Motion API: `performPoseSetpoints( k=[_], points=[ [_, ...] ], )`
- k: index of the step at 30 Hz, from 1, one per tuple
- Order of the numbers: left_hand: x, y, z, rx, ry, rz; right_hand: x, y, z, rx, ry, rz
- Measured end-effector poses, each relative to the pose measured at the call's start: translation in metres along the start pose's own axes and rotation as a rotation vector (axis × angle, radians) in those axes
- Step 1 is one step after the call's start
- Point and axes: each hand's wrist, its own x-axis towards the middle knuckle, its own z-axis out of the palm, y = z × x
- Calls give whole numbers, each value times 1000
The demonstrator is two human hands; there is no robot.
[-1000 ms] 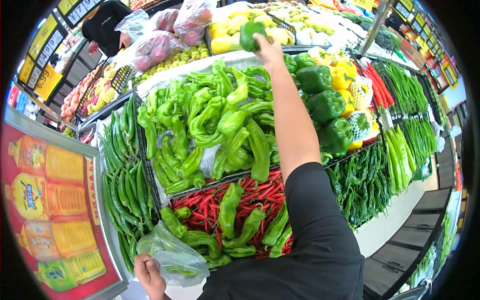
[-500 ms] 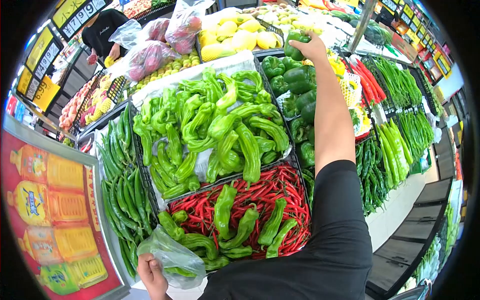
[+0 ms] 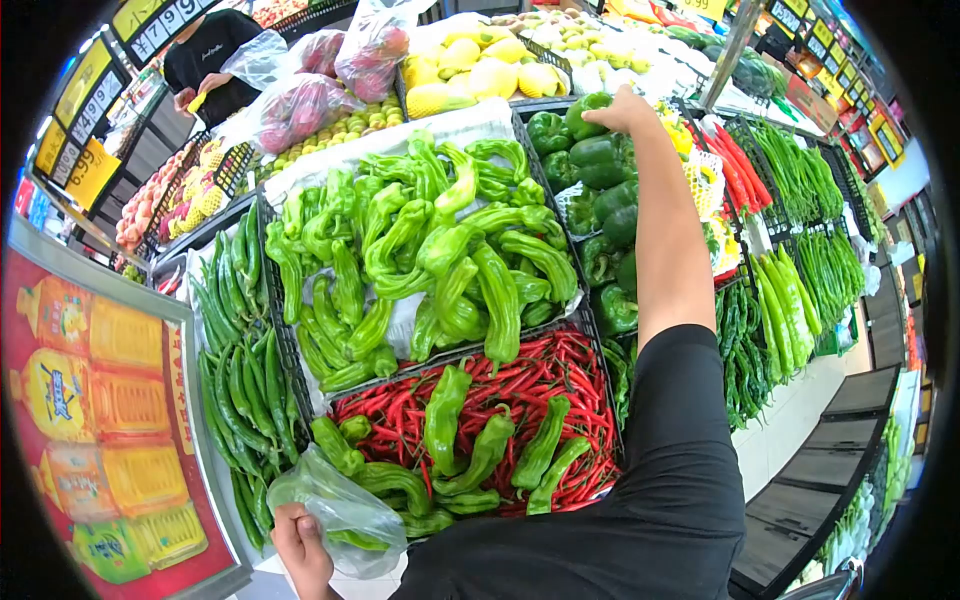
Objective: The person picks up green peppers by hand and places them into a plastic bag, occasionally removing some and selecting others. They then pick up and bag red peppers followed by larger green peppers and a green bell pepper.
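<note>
My right hand (image 3: 625, 108) is stretched far out over the display and grips a green bell pepper (image 3: 582, 115), which sits on top of the pile of green bell peppers (image 3: 600, 160). Down at the front edge, my left hand (image 3: 298, 545) clutches a thin clear plastic bag (image 3: 335, 498) with a few long green peppers inside. That bag rests against the crate of red chillies (image 3: 520, 385), which has long green peppers lying on top. A black sleeve covers my right upper arm.
A crate of wrinkled long green peppers (image 3: 430, 250) fills the middle. Dark green chillies (image 3: 235, 340) lie to the left and thin green ones (image 3: 790, 300) to the right. Bagged red fruit (image 3: 300, 100) is behind. Another person in black (image 3: 205, 55) stands at the top left.
My right hand carried the bell pepper from high over the back crates to the right, then lowered it onto the bell pepper pile. The left hand and bag barely moved.
</note>
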Motion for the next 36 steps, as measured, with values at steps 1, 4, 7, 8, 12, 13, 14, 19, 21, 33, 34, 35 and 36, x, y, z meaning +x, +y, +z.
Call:
performPoseSetpoints(
  k=[1, 4, 7, 8, 12, 13, 14, 19, 21, 33, 34, 35, 36],
  points=[
    [0, 2, 0, 21, 2, 13, -2, -1, 0, -5, 11, -28],
    [-1, 7, -1, -11, 2, 3, -7, -5, 8, -16, 58, -149],
    [-2, 24, 0, 31, -19, 31, -16, -13, 11, -31, 94, -267],
    [-3, 24, -1, 26, -18, 33, -20, -16, 12, -37, 80, -258],
    [-7, 20, -3, 17, -13, 27, -24, -20, 10, 38, 108, -183],
    [-7, 19, -3, 17, -14, 21, -25, -19, 10, 78, 124, -147],
    [-8, 18, -3, 24, -11, 20, -28, -19, 10, 85, 154, -120],
    [-6, 16, 0, 12, -26, 16, -39, -20, 0, -59, 72, -133],
    [-4, 17, 1, 26, -31, 29, -50, -29, -7, -110, 52, -137],
    [-9, 15, -5, -13, 60, 2, -49, -37, -3, -144, 35, -96],
    [-11, 15, -7, -29, 59, -2, -54, -38, -5, -148, 57, -92],
    [-14, 15, -9, -49, 64, -5, -59, -39, -7, -136, 66, -96],
    [-16, 15, -10, -71, 72, -5, -64, -41, -12, -124, 78, -101]
  ],
)
